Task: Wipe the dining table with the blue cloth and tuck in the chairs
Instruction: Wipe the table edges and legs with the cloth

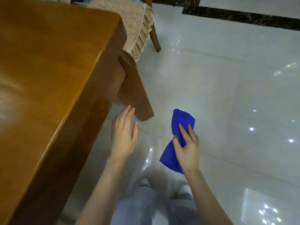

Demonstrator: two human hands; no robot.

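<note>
Your right hand [186, 148] has its grip clamped on the blue cloth [180, 127], pinching it around the middle so that one bunched end fans out above your fingers [183, 132] and the other hangs below your palm. The cloth is held in the air over the floor [227, 88], off to the right of the counter [53, 65] and not touching it. Your left hand [124, 135] holds nothing; its grip is apart, fingers straight and loosely together, palm down, hanging just beside the counter's near edge and close to the counter leg [134, 93]. The wooden counter fills the left side of the view, its top glossy. Past its far corner a chair [138, 26] with a pale, fringed seat cover stands close against the counter, one wooden leg showing on the shiny white tiles. Below your forearms, your light trousers [146, 207] appear blurred.
</note>
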